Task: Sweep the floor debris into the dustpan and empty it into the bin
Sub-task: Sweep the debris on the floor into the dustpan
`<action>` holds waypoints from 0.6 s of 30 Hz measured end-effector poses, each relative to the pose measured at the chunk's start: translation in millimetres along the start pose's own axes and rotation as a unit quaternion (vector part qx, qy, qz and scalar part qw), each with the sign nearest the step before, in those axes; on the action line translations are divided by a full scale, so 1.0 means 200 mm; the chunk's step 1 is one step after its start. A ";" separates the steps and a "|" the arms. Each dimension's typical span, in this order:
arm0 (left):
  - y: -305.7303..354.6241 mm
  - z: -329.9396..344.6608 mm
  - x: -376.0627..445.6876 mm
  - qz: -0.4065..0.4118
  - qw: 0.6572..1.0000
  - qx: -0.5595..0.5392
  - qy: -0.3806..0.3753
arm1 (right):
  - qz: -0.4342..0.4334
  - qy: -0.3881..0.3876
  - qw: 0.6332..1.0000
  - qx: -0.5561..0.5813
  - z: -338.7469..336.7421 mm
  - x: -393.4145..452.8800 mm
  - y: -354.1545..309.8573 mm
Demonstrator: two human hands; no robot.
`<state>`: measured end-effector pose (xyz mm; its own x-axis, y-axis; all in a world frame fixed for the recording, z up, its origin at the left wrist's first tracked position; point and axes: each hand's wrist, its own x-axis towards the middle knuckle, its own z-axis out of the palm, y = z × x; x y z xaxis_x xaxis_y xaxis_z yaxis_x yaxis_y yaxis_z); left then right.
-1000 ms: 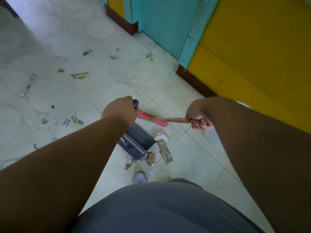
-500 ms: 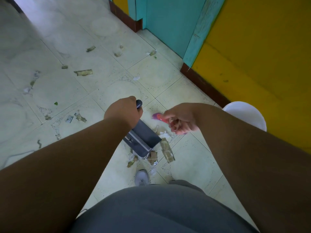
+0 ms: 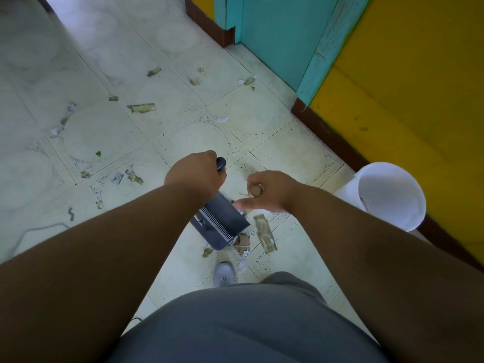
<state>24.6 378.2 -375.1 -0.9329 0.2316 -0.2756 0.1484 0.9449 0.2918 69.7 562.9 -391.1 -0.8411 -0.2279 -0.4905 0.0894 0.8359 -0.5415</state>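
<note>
My left hand (image 3: 195, 174) grips the dark handle of a grey dustpan (image 3: 221, 226), whose mouth rests on the pale tiled floor near my feet. My right hand (image 3: 269, 191) is closed around the top end of a wooden broom handle (image 3: 256, 190), seen end-on; the broom's lower part is hidden under the hand. A small heap of paper and cardboard scraps (image 3: 264, 234) lies at the dustpan's mouth. A white bin (image 3: 390, 195) stands open against the wall to the right.
More scraps (image 3: 141, 108) are scattered over the tiles to the left and ahead. A yellow wall (image 3: 406, 87) with a dark skirting runs along the right, beside a teal door (image 3: 275, 30). My grey shoe (image 3: 224, 273) is just below the heap. A thin cable (image 3: 39, 229) lies at left.
My right hand has swung the broom handle from lying sideways to upright, pointing at the camera. The red part of the broom is out of sight. More of the white bin shows.
</note>
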 end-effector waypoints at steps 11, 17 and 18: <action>-0.13 0.02 -0.05 -0.003 0.999 0.029 0.021 | 0.052 0.082 0.992 -0.085 0.02 0.17 -0.09; -0.14 0.00 -0.07 -0.002 0.999 0.027 0.036 | 0.043 0.125 0.990 -0.046 -0.06 0.19 -0.22; -0.15 0.00 -0.07 0.003 0.999 0.034 0.038 | 0.045 0.132 0.990 -0.039 -0.07 0.19 -0.24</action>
<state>32.6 346.4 -379.9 -0.9539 0.2210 -0.2031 0.1730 0.9578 0.2296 26.8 521.8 -374.3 -0.9424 -0.0221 -0.3337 0.1370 0.8847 -0.4455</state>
